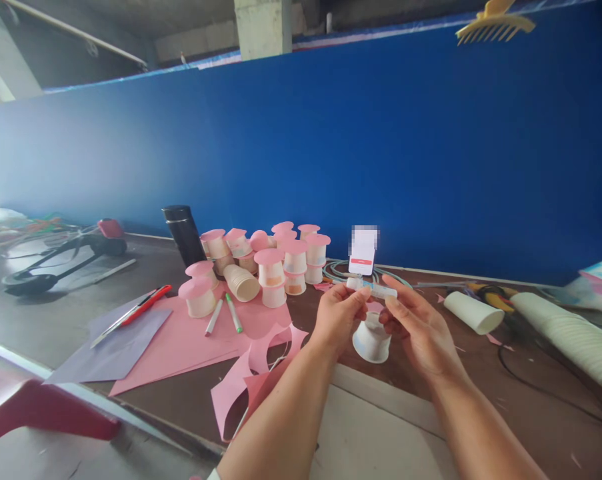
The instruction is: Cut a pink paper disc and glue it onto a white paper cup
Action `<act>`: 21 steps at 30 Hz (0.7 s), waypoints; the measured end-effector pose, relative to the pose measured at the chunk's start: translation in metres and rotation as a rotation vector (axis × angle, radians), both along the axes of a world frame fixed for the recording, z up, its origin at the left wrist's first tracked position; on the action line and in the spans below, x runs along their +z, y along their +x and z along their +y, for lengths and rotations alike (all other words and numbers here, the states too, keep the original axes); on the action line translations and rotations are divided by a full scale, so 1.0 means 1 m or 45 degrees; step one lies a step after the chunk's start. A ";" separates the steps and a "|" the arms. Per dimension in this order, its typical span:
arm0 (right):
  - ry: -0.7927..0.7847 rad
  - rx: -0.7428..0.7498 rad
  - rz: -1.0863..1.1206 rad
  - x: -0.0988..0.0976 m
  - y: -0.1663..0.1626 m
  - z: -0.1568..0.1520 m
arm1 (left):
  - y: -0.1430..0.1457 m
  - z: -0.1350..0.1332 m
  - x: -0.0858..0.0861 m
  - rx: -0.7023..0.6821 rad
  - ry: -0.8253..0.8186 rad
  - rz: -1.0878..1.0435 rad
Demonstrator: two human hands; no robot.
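My left hand [337, 315] and my right hand [418, 330] are raised together over the brown table [71, 320]. Their fingertips pinch the two ends of a small white glue stick [373, 289], the left at the cap end and the right along the barrel. An upturned white paper cup [371, 340] sits between my palms, resting against my right hand's lower fingers. A scrap of pink paper [375, 307] shows on top of the cup.
Several paper cups capped with pink discs [271, 261] cluster behind, beside a black flask [185, 235]. Pink paper sheets [181, 340], cut scraps [255, 380], two markers [224, 315], a red utility knife [135, 309] and purple sheet lie left. Cup stacks [571, 337] lie right. A blue wall [301, 147] stands behind.
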State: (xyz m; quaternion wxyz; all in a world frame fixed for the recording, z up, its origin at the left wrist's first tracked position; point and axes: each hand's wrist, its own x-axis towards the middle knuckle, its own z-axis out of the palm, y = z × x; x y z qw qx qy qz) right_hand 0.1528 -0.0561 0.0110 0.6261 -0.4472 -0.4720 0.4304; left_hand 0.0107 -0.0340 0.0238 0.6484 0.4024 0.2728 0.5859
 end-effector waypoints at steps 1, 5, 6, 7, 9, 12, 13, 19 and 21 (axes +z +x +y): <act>0.005 -0.023 -0.029 0.000 0.000 0.000 | 0.000 0.000 -0.001 -0.004 0.002 -0.006; -0.015 -0.177 -0.218 -0.002 0.000 0.000 | 0.001 0.001 -0.002 -0.012 0.013 -0.018; -0.021 -0.189 -0.232 -0.001 -0.001 0.000 | 0.001 0.001 -0.002 -0.015 0.016 -0.018; -0.022 -0.175 -0.216 -0.001 -0.001 0.000 | 0.001 0.001 -0.002 -0.018 0.018 -0.017; -0.013 -0.092 -0.120 0.001 -0.002 -0.001 | 0.000 0.000 -0.002 -0.015 0.015 -0.007; 0.012 -0.003 -0.010 0.002 -0.003 -0.002 | 0.000 -0.001 0.000 -0.008 0.011 -0.004; 0.026 -0.016 -0.004 0.002 -0.003 -0.002 | 0.000 -0.001 0.001 -0.013 0.011 -0.009; 0.032 -0.171 -0.204 0.000 0.001 -0.001 | 0.000 0.000 -0.002 -0.039 0.003 -0.031; 0.012 -0.111 -0.167 0.000 0.000 -0.001 | 0.000 0.000 -0.003 -0.040 -0.003 -0.036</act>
